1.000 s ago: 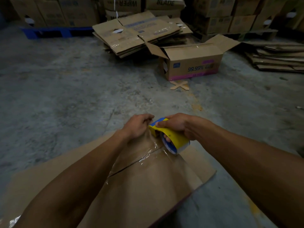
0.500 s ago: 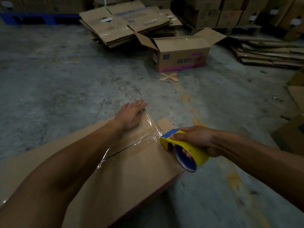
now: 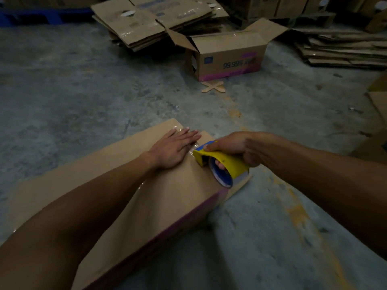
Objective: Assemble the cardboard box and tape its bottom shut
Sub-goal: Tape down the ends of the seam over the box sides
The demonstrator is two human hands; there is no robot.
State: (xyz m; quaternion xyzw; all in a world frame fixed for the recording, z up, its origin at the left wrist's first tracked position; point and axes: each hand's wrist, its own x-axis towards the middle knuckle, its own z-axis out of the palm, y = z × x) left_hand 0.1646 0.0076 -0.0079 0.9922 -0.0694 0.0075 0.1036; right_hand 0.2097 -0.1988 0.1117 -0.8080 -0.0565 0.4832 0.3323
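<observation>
A brown cardboard box (image 3: 167, 197) stands bottom-up on the concrete floor in front of me, with clear tape running along its flap seam. My left hand (image 3: 173, 147) lies flat on the far end of the box, fingers spread over the tape. My right hand (image 3: 236, 145) grips a yellow and blue tape dispenser (image 3: 222, 164) at the box's far right edge, its blade end touching the cardboard beside my left fingers. A thin purple band shows along the box's right side.
An open box printed "99.99%" (image 3: 228, 57) stands further back, with a cardboard cross (image 3: 213, 87) on the floor before it. Stacks of flattened boxes (image 3: 152, 19) lie behind and at the right (image 3: 343, 51). More cardboard (image 3: 377, 105) sits at the right edge.
My left hand has gone from pinching the tape end to lying flat on it. The dispenser swung off to the right, then came back to the box's edge.
</observation>
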